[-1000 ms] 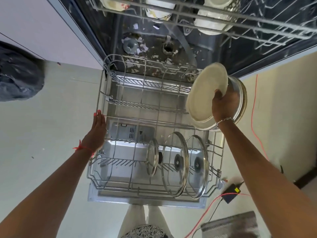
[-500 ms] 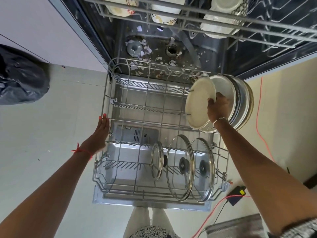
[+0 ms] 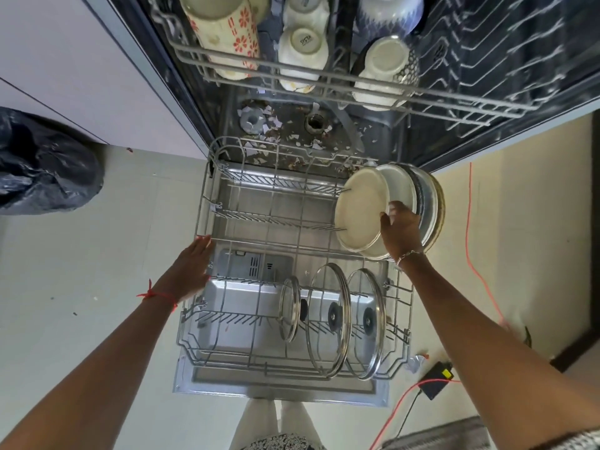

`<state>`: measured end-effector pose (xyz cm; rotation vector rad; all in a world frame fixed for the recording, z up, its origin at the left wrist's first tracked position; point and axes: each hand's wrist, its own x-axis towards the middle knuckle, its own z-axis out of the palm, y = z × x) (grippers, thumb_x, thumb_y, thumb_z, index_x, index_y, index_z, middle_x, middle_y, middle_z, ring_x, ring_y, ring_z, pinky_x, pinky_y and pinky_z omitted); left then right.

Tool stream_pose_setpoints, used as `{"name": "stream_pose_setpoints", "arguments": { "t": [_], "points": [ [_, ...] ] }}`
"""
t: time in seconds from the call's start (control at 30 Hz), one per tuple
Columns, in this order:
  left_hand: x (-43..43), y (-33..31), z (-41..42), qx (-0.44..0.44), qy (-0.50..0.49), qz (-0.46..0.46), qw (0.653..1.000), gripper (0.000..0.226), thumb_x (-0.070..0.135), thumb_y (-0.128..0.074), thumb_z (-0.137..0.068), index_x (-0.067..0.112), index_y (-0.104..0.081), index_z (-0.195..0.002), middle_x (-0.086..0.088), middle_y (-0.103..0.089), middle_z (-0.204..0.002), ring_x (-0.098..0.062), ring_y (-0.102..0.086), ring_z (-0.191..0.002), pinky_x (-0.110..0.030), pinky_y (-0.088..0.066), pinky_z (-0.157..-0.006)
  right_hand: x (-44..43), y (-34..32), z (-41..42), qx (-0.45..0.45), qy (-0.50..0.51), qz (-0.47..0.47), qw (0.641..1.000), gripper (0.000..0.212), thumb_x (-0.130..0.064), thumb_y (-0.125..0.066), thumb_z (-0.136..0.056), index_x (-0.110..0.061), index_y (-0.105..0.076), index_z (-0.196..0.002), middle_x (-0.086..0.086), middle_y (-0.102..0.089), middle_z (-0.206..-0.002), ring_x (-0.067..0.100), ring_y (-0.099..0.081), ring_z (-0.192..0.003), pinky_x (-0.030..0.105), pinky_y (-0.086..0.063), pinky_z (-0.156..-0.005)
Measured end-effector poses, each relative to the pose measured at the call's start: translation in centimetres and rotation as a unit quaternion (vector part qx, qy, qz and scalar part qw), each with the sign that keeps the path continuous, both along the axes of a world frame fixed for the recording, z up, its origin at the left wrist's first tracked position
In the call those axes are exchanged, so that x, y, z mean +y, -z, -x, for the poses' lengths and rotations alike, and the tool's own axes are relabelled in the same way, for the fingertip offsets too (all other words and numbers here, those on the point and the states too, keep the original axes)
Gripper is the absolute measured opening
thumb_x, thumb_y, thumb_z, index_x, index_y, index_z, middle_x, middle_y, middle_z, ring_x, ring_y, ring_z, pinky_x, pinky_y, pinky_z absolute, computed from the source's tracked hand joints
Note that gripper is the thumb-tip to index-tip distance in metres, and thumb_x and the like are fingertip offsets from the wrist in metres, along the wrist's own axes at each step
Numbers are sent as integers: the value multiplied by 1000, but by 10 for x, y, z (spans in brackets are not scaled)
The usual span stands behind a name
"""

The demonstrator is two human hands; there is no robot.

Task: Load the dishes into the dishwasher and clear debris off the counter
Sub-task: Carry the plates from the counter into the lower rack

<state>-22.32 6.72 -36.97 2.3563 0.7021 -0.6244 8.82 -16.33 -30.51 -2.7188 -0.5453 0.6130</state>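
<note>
Plate stack point(image 3: 360, 209) lowered to lower rack point(image 3: 204, 222).
Right hand point(image 3: 401, 235) grips its edge; left hand point(image 3: 191, 271), fingers straight, steadies the rim. Slotting remains.

The plate point(image 3: 358, 209) nearest to you is plain cream. The mug point(image 3: 224, 34) is cream with red flowers, and the bowl point(image 3: 388, 69) is white with dark dots. The thread point(image 3: 156, 295) on your wrist is red, the cable point(image 3: 469, 222) is orange-red, and the bag point(image 3: 42, 164) is black.
</note>
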Motion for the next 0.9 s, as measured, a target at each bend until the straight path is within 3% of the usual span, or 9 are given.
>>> {"name": "stream_pose_setpoints", "arguments": {
  "t": [0.23, 0.43, 0.6, 0.9],
  "points": [
    [-16, -78, -25, -6, 18, -34, 999, 70, 19, -53, -93, 7, -12, -148, -10, -7, -157, -22, 1, -146, -33, -4, -119, -3, -57, 30, 65, -149, 71, 984, 39, -12, -43, -96, 5, -42, -131, 23, -49, -129, 34, -49, -119, 36, -39, -101],
    [-44, -161, -34, -20, 19, -53, 998, 70, 21, -52, -93, 9, -12, -149, -6, -7, -158, -22, 2, -145, -34, -3, -119, -2, -124, 59, 105, -184, 103, 972, 40, -18, -38, -98, 4, -39, -131, 20, -45, -133, 30, -45, -123, 33, -36, -103],
    [-76, -225, -26, -38, 5, -70, 997, 67, 19, -49, -93, 10, -13, -149, -5, -9, -157, -22, 0, -145, -34, -2, -117, -10, -182, 90, 72, -227, 91, 967, 36, -21, -36, -98, 2, -45, -124, 19, -48, -126, 30, -53, -112, 35, -45, -96],
    [-106, -301, -14, -66, 9, -132, 989, 65, 24, -48, -94, 11, -14, -148, -4, -8, -157, -21, 1, -145, -35, 1, -117, -25, -257, 123, 4, -320, 82, 944, 45, -31, -30, -100, -1, -39, -131, 16, -40, -136, 27, -40, -125, 34, -35, -106]
  ]
}}
